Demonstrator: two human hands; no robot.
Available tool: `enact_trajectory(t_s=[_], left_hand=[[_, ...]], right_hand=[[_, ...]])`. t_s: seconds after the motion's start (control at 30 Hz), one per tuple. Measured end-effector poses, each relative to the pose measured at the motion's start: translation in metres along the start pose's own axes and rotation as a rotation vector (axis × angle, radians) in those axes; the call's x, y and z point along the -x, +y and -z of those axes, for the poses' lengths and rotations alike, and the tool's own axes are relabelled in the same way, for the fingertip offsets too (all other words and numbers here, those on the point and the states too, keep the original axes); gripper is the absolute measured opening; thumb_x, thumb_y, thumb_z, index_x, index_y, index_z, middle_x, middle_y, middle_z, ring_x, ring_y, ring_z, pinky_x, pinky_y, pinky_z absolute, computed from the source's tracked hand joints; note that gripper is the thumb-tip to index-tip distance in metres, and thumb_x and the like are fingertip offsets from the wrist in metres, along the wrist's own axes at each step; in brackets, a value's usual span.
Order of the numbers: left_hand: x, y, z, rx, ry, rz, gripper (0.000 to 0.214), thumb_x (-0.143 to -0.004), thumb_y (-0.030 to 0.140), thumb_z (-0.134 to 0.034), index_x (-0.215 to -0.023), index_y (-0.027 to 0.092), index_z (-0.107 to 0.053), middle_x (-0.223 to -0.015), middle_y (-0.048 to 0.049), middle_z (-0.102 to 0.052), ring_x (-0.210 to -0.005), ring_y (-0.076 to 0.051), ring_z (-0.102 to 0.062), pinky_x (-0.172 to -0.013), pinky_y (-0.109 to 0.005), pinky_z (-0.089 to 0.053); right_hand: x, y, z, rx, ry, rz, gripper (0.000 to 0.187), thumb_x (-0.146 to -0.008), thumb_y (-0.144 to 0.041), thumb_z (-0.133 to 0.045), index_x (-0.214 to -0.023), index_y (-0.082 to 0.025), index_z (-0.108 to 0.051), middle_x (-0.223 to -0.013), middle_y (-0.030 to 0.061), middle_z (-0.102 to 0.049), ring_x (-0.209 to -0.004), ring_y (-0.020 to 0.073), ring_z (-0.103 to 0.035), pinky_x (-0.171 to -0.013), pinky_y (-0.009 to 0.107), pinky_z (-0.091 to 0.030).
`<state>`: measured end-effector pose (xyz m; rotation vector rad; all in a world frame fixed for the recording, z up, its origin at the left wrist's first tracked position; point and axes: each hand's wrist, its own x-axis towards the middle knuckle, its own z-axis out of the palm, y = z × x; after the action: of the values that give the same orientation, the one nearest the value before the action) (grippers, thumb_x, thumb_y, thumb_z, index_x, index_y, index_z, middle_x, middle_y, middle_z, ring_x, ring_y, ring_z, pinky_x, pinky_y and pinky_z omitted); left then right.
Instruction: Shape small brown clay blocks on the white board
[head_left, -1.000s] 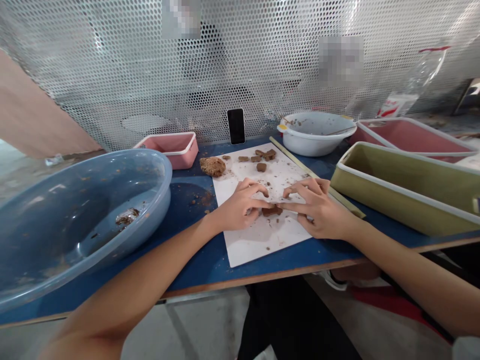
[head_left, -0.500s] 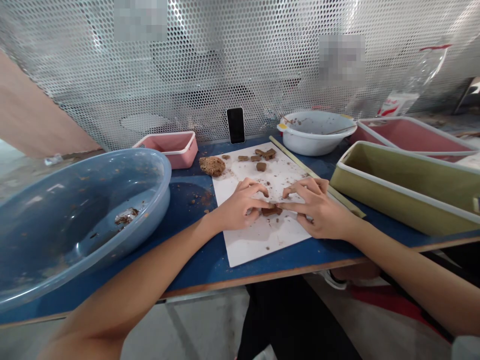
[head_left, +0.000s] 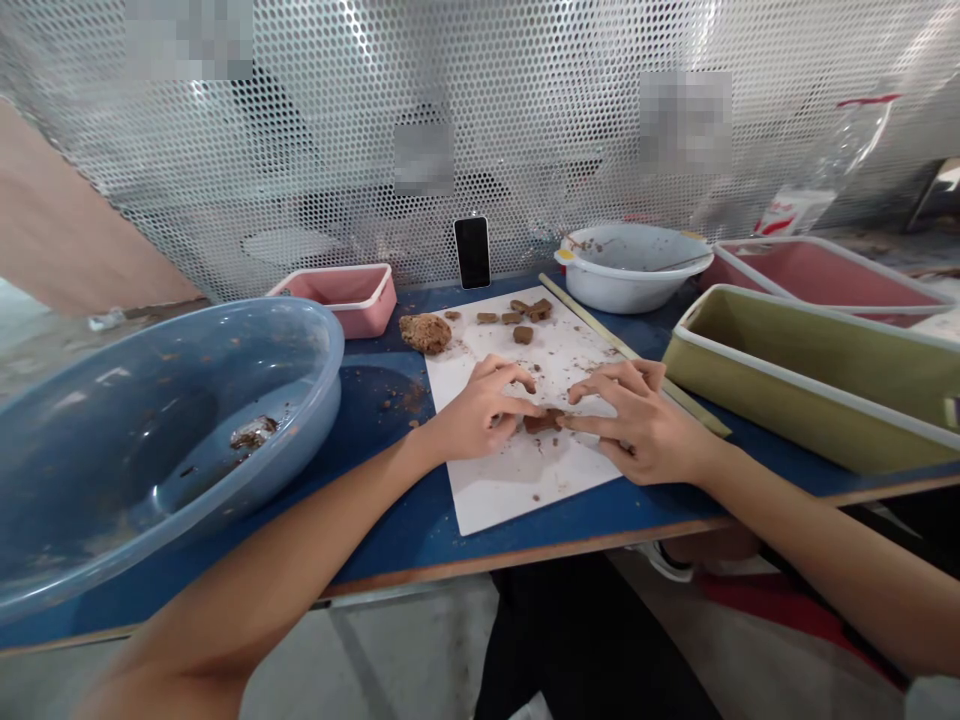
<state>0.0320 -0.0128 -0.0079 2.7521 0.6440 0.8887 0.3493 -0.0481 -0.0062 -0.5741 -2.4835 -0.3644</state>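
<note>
Left hand (head_left: pixel 480 415) and right hand (head_left: pixel 637 425) pinching a small brown clay piece (head_left: pixel 541 422) between fingertips on the white paper sheet (head_left: pixel 517 480), clay lump (head_left: pixel 424 332) at the sheet's far left corner, phone (head_left: pixel 472 252) upright behind the sheet

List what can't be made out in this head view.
- Brown clay piece: its shape, mostly covered by the fingertips of the left hand and right hand.
- Blue basin: left side cut off by the frame edge.
- Behind the perforated screen: blurred patches hide what is there.
- Green tray: inside hidden by its near wall.
</note>
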Motion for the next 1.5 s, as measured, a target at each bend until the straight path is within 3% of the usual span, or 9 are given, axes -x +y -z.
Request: enact_trajectory(t_s=[0.37,0.6,0.87,1.17,1.33,1.5], left_hand=[[-0.0006,0.0007,0.0008,-0.018,-0.085,-0.001,0.046,-0.095,0.005,-0.063,-0.118,0.033,-0.092,-0.139,-0.0095,-0.073,-0.139,-0.035,-0.057,-0.122,-0.060,-0.047],[0.0001,0.0025,0.0008,0.006,-0.033,-0.007,0.045,-0.097,0.005,-0.060,-0.116,0.029,-0.091,-0.137,-0.0104,-0.074,-0.132,-0.032,-0.060,-0.121,-0.058,-0.049],[0.0000,0.0005,-0.0004,0.008,-0.024,-0.038,0.044,-0.095,0.003,-0.062,-0.114,0.029,-0.092,-0.136,-0.0108,-0.074,-0.131,-0.033,-0.059,-0.121,-0.058,-0.048],[-0.0010,0.0024,0.0010,0.000,-0.052,-0.002,0.045,-0.095,0.003,-0.061,-0.114,0.030,-0.091,-0.136,-0.0096,-0.075,-0.135,-0.034,-0.059,-0.120,-0.057,-0.048],[-0.0003,-0.0005,-0.0014,-0.004,0.028,-0.017,0.046,-0.097,0.000,-0.057,-0.119,0.027,-0.088,-0.133,-0.0117,-0.075,-0.127,-0.032,-0.061,-0.116,-0.054,-0.049],[-0.0002,-0.0016,-0.0024,-0.001,0.048,0.024,0.045,-0.096,0.001,-0.054,-0.123,0.022,-0.083,-0.130,-0.0127,-0.076,-0.123,-0.032,-0.061,-0.114,-0.054,-0.051]], right_hand=[[-0.0019,-0.0003,0.0011,-0.021,-0.001,0.009,0.065,-0.096,-0.005,-0.061,-0.150,-0.037,-0.075,-0.134,0.0124,-0.069,-0.125,0.0364,-0.059,-0.094,0.050,-0.035],[0.0006,0.0015,-0.0009,-0.010,-0.012,-0.032,0.070,-0.096,-0.006,-0.061,-0.159,-0.035,-0.069,-0.132,0.0137,-0.069,-0.121,0.0372,-0.060,-0.093,0.051,-0.036],[0.0004,0.0011,-0.0009,-0.004,-0.009,-0.011,0.074,-0.093,-0.007,-0.065,-0.158,-0.041,-0.071,-0.135,0.0111,-0.071,-0.123,0.0372,-0.060,-0.095,0.051,-0.036],[-0.0023,0.0001,0.0021,-0.015,-0.010,0.018,0.063,-0.098,-0.006,-0.059,-0.152,-0.035,-0.073,-0.135,0.0115,-0.071,-0.126,0.0360,-0.059,-0.096,0.051,-0.036],[-0.0007,0.0002,-0.0006,-0.032,-0.005,0.014,0.066,-0.098,-0.007,-0.057,-0.156,-0.037,-0.068,-0.135,0.0106,-0.070,-0.124,0.0362,-0.059,-0.096,0.052,-0.036],[-0.0034,-0.0037,0.0029,-0.010,0.021,-0.144,0.073,-0.103,-0.008,-0.055,-0.168,-0.040,-0.056,-0.134,0.0113,-0.069,-0.118,0.0332,-0.060,-0.096,0.051,-0.039]])
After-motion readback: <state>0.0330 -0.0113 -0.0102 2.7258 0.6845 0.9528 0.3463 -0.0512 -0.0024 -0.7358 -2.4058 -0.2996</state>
